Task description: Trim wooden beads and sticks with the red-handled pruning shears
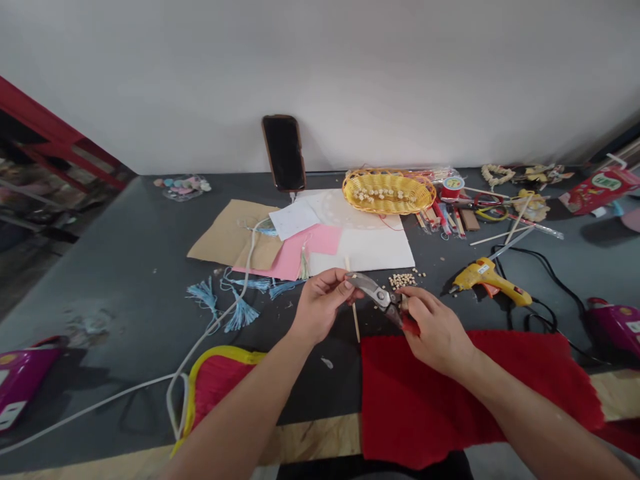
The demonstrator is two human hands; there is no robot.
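Red-handled steel pruning shears sit clamped in the right hand, blades pointing to 10 o'clock toward the left hand, whose fingers pinch a thin wooden stick upright; loose wooden beads lie at the right hand's 11 o'clock on the dark tabletop.

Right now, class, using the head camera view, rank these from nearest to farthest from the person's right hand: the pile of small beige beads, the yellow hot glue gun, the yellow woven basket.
From the right hand:
1. Pile of small beige beads: just ahead, to its left.
2. Yellow hot glue gun: ahead, to its right.
3. Yellow woven basket: far back, near the wall.
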